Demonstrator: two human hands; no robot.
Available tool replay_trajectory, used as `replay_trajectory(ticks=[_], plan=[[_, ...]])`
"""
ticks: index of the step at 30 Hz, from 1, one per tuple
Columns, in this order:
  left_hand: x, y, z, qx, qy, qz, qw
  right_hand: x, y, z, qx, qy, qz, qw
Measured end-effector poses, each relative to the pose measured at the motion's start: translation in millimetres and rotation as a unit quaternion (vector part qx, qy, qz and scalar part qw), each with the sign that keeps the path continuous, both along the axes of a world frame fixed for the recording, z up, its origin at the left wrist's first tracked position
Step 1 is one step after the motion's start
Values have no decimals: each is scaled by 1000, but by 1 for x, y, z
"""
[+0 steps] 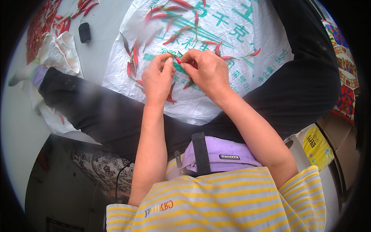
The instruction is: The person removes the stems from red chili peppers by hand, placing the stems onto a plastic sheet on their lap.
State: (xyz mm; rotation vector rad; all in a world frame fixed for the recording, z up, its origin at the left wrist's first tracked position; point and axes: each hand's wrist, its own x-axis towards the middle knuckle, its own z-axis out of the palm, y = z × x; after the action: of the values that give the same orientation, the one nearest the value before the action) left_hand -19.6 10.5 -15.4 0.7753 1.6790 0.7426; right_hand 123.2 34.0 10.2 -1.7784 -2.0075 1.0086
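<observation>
Between my two hands is a small red chili pepper (177, 59) with a green stem. My left hand (160, 76) pinches its stem end between thumb and forefinger. The thumb and fingertips of my right hand (206, 71) close on its red body, and more red shows under the curled fingers. Below both hands lies a white woven plastic sack (185, 111) with green printing, spread flat before my crossed legs. Loose red chilies (175, 36) with green stems are scattered over it. One dark-tinged chili (188, 84) lies just under my right hand.
A black thread spool (84, 32) stands on the pale floor at upper left. Beyond it are more chilies (65, 24), a dense red heap (40, 32) and a crumpled white sack (65, 53). A purple waist bag (226, 153) sits at my lap. A yellow package (317, 148) lies at right.
</observation>
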Motion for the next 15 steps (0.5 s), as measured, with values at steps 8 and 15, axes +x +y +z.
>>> replay_trajectory(ticks=[8,15], plan=[[-1,2,-1,4,-61,38,997,0,4,-11,115,22,0,993],[-5,-4,-3,34,82,-32,996,3,17,-17,140,-52,86,985]])
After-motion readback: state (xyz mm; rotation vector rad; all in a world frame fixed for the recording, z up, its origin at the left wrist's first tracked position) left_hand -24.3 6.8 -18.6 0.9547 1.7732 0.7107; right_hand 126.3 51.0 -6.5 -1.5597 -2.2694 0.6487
